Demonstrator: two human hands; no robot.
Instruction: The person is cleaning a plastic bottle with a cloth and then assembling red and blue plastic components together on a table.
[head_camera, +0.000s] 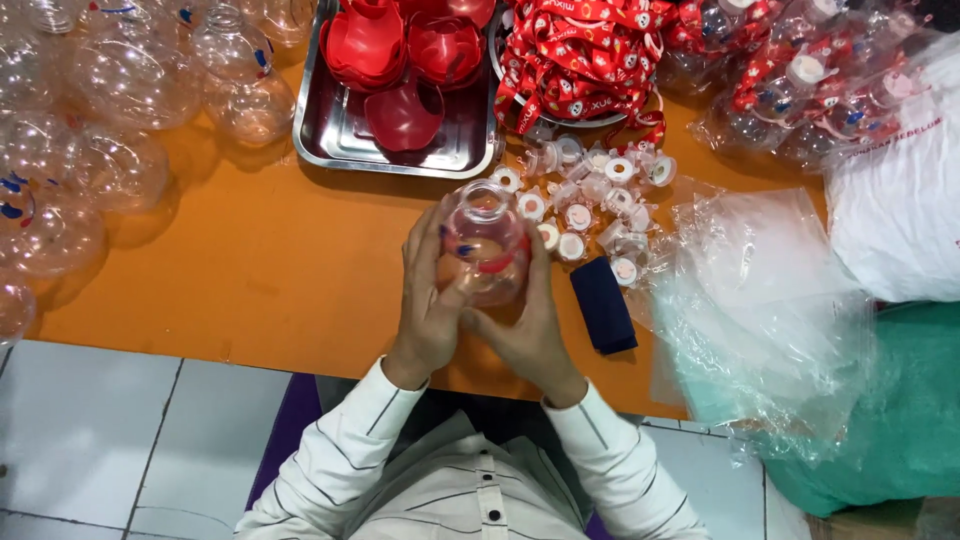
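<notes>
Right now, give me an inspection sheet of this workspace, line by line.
Surface: orange table, crowded along its far edge and right side.
Job's things: clear round bottle, open mouth up, red piece inside, held over the table.
Clutter: empty clear bottles at left; steel tray of red parts; red printed straps; small white caps; dark blue pad; clear plastic bags; white sack; teal sheet.
Fingers: left hand and right hand both wrap the bottle.
Cables: nothing seen.
Surroundings: white tiled floor; striped white sleeves.
</notes>
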